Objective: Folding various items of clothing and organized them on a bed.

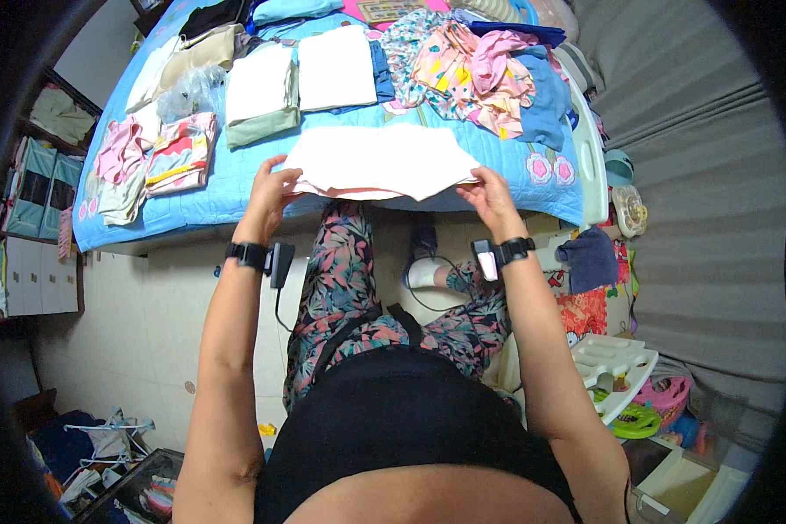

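Note:
A pale, nearly white garment (380,157), possibly shorts, lies spread at the near edge of the bed. My left hand (275,190) pinches its left corner between thumb and fingers. At the opposite corner, my right hand (490,196) grips the cloth the same way. The near hem hangs slightly over the bed's edge and shows a pinkish underside. Just beyond it lie a folded white cloth (337,69) and a stack of white and green folded clothes (262,92). A loose heap of patterned clothes (458,65) is at the far right.
A blue quilt (236,187) covers the bed, with a pale guard rail (593,157) on its right. Folded children's clothes (180,154) and a clear plastic bag (193,92) lie to the left. Grey curtains (688,164) hang at right. Hangers (114,435) sit at lower left.

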The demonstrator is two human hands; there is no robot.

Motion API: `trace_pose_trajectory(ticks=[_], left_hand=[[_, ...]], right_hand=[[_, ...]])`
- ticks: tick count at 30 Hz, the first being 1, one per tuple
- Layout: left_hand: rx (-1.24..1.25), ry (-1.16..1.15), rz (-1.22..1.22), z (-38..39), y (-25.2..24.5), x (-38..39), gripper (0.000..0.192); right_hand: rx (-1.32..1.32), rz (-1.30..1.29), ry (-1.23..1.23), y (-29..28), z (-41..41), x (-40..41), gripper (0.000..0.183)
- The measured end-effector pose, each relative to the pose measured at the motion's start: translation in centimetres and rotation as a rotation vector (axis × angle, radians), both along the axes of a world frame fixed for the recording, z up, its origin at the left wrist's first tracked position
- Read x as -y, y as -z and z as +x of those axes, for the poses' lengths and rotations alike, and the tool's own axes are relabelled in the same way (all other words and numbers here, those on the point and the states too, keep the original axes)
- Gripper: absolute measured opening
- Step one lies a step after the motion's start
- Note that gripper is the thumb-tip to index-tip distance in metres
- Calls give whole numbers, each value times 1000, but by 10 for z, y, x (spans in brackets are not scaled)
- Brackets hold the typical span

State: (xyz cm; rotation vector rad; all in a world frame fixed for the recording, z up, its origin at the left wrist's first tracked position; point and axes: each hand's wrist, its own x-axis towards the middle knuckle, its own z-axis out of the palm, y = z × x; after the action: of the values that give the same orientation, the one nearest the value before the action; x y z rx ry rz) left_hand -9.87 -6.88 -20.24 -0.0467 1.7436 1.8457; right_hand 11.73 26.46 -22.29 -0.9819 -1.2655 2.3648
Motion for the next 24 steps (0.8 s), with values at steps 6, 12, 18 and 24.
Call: trace_pose_trajectory(ticks=[6, 12, 18, 24], left_hand=[[-109, 70, 320, -13, -76, -9, 35], [-175, -24, 237, -67, -26, -44, 69], [-324, 41, -277, -80, 45, -50, 52], [-405, 146, -590, -56, 69, -84, 53]], right_hand=[[-343, 46, 75, -69, -5, -22, 33], [-188, 194, 152, -51, -54, -32, 45], [188, 703, 66, 30, -78, -43, 58], [519, 756, 67, 76, -72, -50, 60]])
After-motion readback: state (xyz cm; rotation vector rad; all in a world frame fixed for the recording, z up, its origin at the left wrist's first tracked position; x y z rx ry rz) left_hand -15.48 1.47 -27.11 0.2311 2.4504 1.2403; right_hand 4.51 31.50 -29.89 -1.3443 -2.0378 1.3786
